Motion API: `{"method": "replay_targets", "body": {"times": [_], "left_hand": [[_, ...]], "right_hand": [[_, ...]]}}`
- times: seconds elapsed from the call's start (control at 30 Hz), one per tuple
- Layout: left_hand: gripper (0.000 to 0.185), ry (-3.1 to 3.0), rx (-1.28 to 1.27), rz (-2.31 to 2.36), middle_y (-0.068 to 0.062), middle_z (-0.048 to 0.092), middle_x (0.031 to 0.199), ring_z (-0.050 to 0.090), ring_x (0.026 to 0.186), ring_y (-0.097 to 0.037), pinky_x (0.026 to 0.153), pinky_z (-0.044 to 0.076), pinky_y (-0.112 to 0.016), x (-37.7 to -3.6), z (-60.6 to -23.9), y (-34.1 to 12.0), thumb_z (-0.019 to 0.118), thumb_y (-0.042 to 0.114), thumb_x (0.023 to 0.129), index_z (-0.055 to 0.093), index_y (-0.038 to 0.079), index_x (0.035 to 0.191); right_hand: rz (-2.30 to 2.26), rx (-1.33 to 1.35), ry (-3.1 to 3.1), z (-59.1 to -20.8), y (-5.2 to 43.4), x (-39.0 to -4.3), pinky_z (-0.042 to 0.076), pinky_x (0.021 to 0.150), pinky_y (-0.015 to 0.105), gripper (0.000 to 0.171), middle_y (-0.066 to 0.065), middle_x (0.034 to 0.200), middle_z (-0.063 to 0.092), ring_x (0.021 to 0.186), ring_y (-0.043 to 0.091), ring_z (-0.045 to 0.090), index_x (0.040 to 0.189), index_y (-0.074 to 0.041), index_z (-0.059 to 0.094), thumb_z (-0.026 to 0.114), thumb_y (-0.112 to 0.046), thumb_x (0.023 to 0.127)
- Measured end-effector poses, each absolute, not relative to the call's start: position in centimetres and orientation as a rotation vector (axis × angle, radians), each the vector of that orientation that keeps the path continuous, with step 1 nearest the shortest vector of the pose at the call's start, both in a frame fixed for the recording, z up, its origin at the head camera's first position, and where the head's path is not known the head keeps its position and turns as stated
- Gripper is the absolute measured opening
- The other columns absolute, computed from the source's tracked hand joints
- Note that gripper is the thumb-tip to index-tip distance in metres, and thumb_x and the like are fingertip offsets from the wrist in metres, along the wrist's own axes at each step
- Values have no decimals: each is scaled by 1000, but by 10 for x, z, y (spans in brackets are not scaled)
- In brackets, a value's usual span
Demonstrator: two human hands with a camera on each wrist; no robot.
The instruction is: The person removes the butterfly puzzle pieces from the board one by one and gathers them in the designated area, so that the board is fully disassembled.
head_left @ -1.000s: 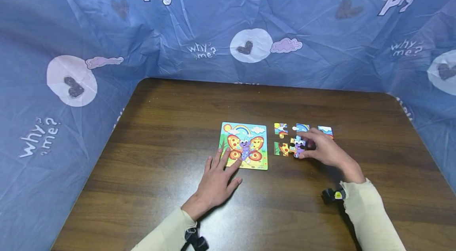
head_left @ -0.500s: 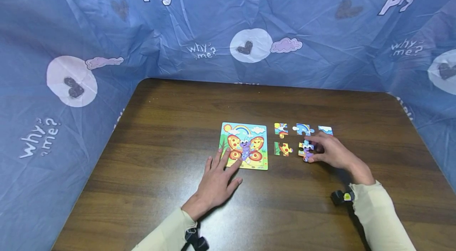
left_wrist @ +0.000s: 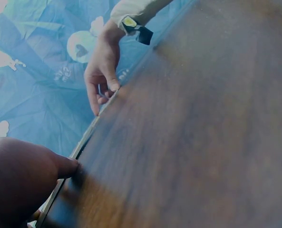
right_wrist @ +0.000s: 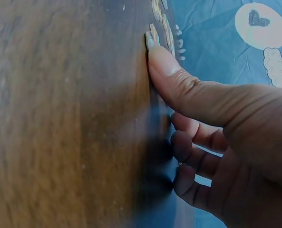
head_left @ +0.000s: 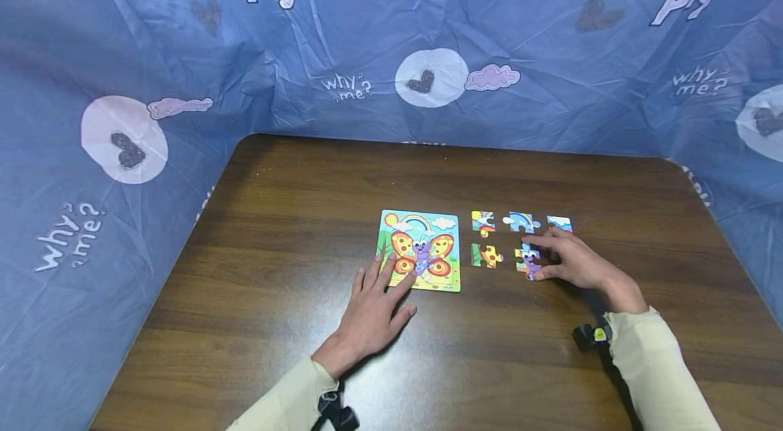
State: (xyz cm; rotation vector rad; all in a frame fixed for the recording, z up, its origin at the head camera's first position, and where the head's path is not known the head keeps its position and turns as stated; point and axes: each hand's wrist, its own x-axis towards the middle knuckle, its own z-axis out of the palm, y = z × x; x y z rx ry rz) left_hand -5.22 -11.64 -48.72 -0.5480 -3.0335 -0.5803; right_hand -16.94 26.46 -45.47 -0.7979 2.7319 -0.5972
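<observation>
A finished butterfly puzzle board (head_left: pixel 420 249) lies mid-table. My left hand (head_left: pixel 384 281) rests flat with straight fingers on its near-left corner; in the left wrist view the left hand (left_wrist: pixel 17 178) fills the lower left beside the board's edge (left_wrist: pixel 86 137). To the right lie loose pieces: a sun piece (head_left: pixel 482 221), a rainbow piece (head_left: pixel 521 221), a cloud piece (head_left: pixel 559 223) and a wing piece (head_left: pixel 486 255). My right hand (head_left: pixel 547 255) pinches a purple butterfly-body piece (head_left: pixel 526 261) between index finger and thumb on the table. The right wrist view shows the thumb (right_wrist: pixel 179 80) against that piece (right_wrist: pixel 152 37).
The dark wooden table (head_left: pixel 306 213) is walled on three sides by a blue printed cloth (head_left: pixel 391 43). Black straps hold the wrist cameras at both cream sleeves (head_left: pixel 636 363). Bare wood stretches to the left of the board and along the near edge.
My right hand has slid the butterfly-body piece to the right and slightly nearer, away from the wing piece. The left hand has stayed on the board.
</observation>
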Motion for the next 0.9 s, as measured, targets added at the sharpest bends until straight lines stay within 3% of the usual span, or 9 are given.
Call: {"method": "replay_targets", "body": {"times": [0.5,0.67,0.9], "left_hand": [[56,-3036,-555,-560,-20,32,163,25,153,-44,120,24,-66,-53,-488,-117,56,45,98,48,24,149],[56,-3037,-553,-563,-20,32,163,24,153,-44,120,24,-66,-53,-489,-117,56,45,98,48,24,149],[56,-3033,-557,-554,-20,33,162,25,153,-44,120,24,-66,-53,-489,-117,56,45,98,48,24,149]], "right_hand": [[-590,-723,2692,-453,263,-169,38,72,27,69,12,108,56,86,16,45,142,-4,54,81,-23,82],[-642,-732,2703,-450,264,-169,44,73,28,73,15,110,59,87,16,51,143,-4,52,83,-25,80],[-691,-747,2798,-440,252,-172,48,77,35,61,19,114,63,89,20,59,136,-4,59,82,-23,83]]}}
